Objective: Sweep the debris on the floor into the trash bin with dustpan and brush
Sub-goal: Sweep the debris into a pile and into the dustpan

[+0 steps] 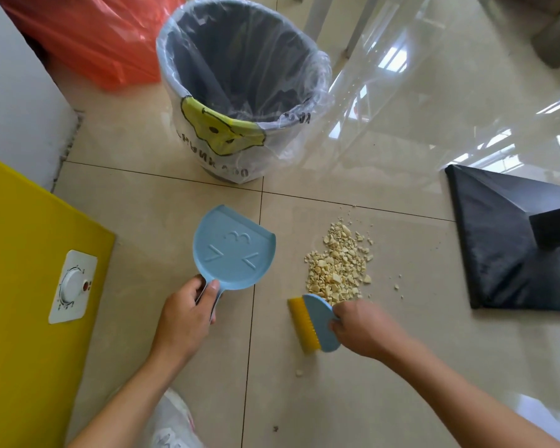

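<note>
A beige tiled floor carries a lined trash bin, with pale crumbled debris heaped nearer the camera, a black base right of the bin and an orange bag to its left.

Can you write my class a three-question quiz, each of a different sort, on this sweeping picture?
1. True or false: the pale debris pile already lies in the dustpan.
2. Which hand holds the brush?
3. Multiple choice: the trash bin stands A) beyond the dustpan, B) on the yellow panel, C) on the black base.

Key
1. False: it lies on the floor tile, right of the dustpan.
2. The right hand; the left hand holds the dustpan handle.
3. A.
</note>
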The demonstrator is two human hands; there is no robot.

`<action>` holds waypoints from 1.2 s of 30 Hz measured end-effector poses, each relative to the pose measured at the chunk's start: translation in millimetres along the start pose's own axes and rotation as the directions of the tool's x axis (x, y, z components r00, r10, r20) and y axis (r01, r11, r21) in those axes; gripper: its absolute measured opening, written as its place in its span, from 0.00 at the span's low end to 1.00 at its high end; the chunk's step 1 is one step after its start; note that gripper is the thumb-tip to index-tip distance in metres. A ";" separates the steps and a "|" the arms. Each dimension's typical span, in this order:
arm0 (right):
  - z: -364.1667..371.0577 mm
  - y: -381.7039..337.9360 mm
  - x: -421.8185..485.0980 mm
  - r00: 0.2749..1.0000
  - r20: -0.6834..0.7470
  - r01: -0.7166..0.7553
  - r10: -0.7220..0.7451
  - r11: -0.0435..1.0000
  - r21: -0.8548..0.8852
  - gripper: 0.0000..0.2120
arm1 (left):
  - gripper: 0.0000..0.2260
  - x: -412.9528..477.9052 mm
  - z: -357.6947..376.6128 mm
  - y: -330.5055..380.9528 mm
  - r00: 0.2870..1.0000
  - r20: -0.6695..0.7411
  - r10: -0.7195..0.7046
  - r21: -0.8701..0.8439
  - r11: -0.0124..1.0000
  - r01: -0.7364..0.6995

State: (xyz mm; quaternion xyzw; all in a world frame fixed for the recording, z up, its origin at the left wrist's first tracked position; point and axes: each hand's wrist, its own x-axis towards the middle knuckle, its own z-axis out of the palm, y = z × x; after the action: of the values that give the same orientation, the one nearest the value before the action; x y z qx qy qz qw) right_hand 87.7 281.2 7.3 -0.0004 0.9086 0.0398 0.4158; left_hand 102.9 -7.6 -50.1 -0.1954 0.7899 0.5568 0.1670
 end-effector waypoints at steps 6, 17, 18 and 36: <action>14.2 -42.2 -59.5 0.964 0.108 0.252 -0.242 0.963 -0.095 0.12 | 0.17 -4.2 5.1 -3.9 0.999 0.034 -0.002 0.006 1.000 0.002; 44.2 -17.6 -36.4 0.975 0.137 0.199 -0.176 0.964 -0.174 0.11 | 0.16 -2.0 1.4 2.9 0.996 0.075 0.057 0.106 0.992 -0.065; 33.0 -7.7 -29.0 0.984 0.086 0.167 -0.154 0.970 -0.178 0.11 | 0.16 -3.5 1.4 1.1 0.995 0.083 0.057 0.119 0.991 -0.067; 48.1 202.1 -110.4 0.777 0.211 -0.625 0.593 0.767 0.146 0.10 | 0.19 -22.2 16.8 -0.4 0.981 0.190 0.030 0.295 0.952 -0.086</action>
State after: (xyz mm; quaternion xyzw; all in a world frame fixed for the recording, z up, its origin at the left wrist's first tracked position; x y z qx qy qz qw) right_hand 189.4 482.6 73.9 0.3414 0.8238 0.0778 0.4459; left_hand 123.2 10.9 -45.1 -0.0920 0.8523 0.4501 0.2502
